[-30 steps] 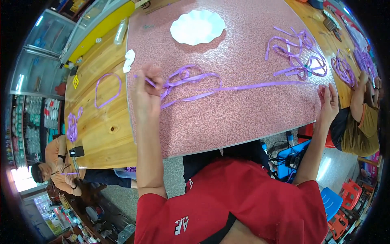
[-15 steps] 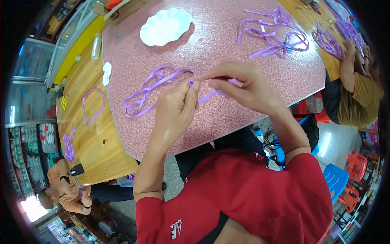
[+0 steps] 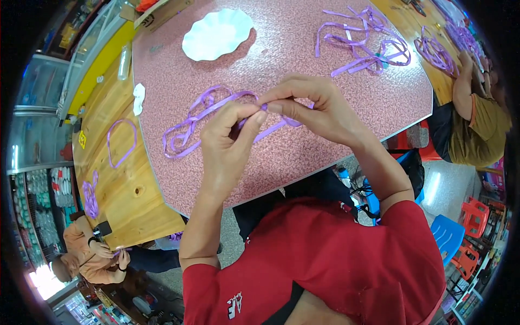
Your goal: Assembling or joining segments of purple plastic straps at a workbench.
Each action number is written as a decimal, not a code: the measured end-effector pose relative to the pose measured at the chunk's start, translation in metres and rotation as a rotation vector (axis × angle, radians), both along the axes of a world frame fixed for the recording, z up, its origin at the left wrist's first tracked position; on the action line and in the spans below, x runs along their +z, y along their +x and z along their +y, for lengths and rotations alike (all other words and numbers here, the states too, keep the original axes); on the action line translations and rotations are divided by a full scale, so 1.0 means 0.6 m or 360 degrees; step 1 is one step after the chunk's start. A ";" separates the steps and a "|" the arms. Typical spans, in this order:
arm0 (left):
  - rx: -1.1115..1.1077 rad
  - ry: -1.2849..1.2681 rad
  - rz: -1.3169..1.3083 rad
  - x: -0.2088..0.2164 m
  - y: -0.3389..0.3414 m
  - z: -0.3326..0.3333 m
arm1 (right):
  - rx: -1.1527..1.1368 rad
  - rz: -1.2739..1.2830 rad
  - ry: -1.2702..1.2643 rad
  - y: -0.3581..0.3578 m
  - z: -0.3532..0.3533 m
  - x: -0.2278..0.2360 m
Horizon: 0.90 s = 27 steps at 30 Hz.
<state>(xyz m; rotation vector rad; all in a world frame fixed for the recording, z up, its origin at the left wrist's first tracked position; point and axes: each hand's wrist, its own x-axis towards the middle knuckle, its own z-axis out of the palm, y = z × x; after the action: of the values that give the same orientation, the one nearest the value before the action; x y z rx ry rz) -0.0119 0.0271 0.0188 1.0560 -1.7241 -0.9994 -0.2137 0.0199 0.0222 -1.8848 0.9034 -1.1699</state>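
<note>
Over the pink speckled table [image 3: 303, 157], both my hands meet at a small bit of purple ribbon, pinched at their fingertips. My left hand [image 3: 227, 132] has thumb and forefinger closed at the left side of this bit, which is mostly hidden by the fingers. From the other side my right hand [image 3: 314, 108] pinches it between thumb and forefinger. The rest of the purple ribbon [image 3: 268, 132] trails below and behind my hands, lying in loose loops on the table to the left.
A white wavy-edged dish [image 3: 216, 35] stands at the far side. Tangled purple ribbons [image 3: 346, 69] lie far right. On the left wooden table [image 3: 138, 211] is a purple ribbon loop [image 3: 109, 143]. People in orange [image 3: 78, 238] and brown [image 3: 476, 135] shirts sit on either side.
My right hand has shifted left to my left hand, and both now pinch the ribbon together. The small coiled end that showed above my left hand is now mostly covered by fingers.
</note>
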 end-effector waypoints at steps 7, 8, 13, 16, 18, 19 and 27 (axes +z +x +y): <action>-0.0051 0.0193 0.0300 0.000 0.001 0.002 | -0.0046 -0.0228 0.0251 -0.007 0.003 -0.012; -0.0051 0.0193 0.0299 -0.001 0.002 0.002 | -0.0085 -0.0149 0.0136 -0.007 0.004 -0.010; -0.0056 0.0066 0.0316 -0.009 0.002 -0.001 | -0.0147 -0.0383 0.0609 -0.007 0.012 -0.018; -0.0043 0.0029 0.0248 -0.009 -0.001 -0.001 | -0.0153 -0.0265 0.0571 -0.008 0.015 -0.019; -0.0025 -0.0006 0.0202 -0.007 -0.005 0.002 | -0.0120 -0.0277 0.0523 -0.004 0.016 -0.016; -0.0007 -0.0046 0.0158 -0.007 -0.006 0.003 | -0.0156 -0.0212 0.0418 -0.003 0.016 -0.015; 0.0011 0.0010 0.0061 0.006 -0.011 0.005 | -0.0185 -0.0190 0.0097 0.005 0.017 -0.030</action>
<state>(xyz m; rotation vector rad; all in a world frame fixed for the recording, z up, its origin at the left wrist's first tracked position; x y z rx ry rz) -0.0183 0.0298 0.0223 1.0396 -1.6861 -1.0147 -0.2106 0.0299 0.0039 -1.7140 0.9815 -1.2953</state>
